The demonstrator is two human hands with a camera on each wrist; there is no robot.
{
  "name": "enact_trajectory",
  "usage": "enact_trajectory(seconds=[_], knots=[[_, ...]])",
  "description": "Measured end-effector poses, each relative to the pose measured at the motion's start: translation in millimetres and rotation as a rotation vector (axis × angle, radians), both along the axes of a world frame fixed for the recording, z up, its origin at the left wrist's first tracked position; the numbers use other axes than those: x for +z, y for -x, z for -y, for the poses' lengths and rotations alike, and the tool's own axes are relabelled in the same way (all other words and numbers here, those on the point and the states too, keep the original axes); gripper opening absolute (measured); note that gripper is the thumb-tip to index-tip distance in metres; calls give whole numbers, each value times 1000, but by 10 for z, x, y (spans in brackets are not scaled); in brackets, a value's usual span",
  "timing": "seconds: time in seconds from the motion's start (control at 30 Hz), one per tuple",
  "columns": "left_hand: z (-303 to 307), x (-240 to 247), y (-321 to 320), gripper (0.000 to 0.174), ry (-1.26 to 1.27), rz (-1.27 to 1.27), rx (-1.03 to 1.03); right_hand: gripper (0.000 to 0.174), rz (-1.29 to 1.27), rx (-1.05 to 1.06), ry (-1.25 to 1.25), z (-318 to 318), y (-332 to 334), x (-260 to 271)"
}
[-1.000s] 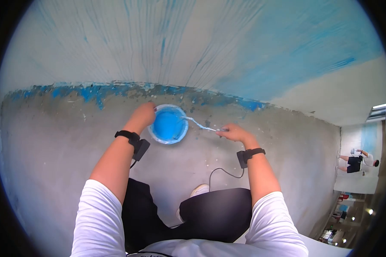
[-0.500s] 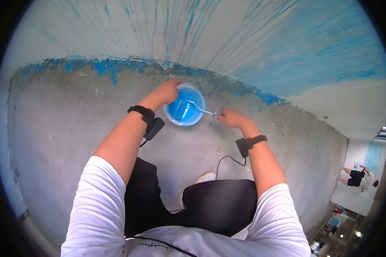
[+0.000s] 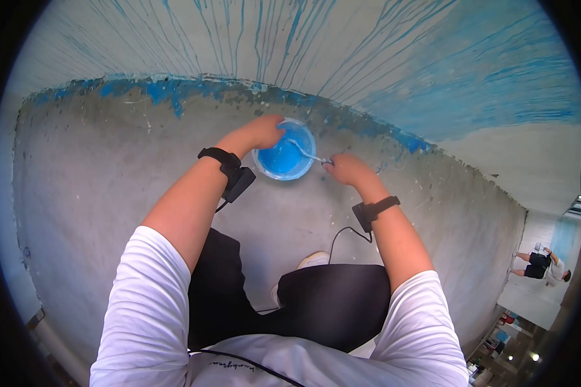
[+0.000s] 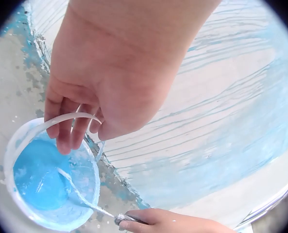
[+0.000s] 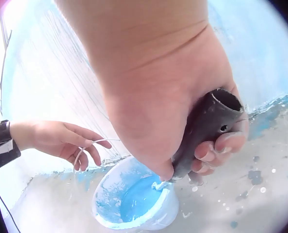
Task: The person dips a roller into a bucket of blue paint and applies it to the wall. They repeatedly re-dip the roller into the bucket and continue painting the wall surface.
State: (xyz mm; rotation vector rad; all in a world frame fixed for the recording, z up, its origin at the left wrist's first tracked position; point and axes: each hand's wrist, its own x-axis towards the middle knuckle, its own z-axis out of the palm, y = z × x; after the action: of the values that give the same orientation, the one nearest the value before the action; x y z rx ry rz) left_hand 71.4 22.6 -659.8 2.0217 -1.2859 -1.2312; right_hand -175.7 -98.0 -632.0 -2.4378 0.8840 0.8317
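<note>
A white bucket (image 3: pixel 283 176) of blue paint stands on the floor near the painted wall. My left hand (image 3: pixel 265 131) is over its upper left rim; in the left wrist view the thin white bucket handle (image 4: pixel 61 118) runs across its bent fingers and under the thumb. On the bucket's right, my right hand (image 3: pixel 348 169) grips a tool. The right wrist view shows its dark hollow grip (image 5: pixel 202 131) in the curled fingers. A paint-coated metal rod (image 4: pixel 81 194) reaches from that hand into the bucket; its far end is hard to make out in the blue paint.
Above the bucket, the wall (image 3: pixel 471 84) carries blue streaks and drips, with blue splashes along its foot. My shoe (image 3: pixel 313 259) and knees are below the bucket. Cables hang from the wrist cameras. Another person (image 3: pixel 537 266) is at the far right.
The head view has shifted, so bucket and floor appear higher and further right. My left hand has moved further over the rim. Both hands keep their holds.
</note>
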Motion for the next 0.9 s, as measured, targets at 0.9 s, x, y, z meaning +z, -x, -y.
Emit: enact_trajectory(seconds=[0.9], knots=[[-12, 179, 17, 50, -49, 14, -36, 23, 323, 17, 68, 161, 289, 4]])
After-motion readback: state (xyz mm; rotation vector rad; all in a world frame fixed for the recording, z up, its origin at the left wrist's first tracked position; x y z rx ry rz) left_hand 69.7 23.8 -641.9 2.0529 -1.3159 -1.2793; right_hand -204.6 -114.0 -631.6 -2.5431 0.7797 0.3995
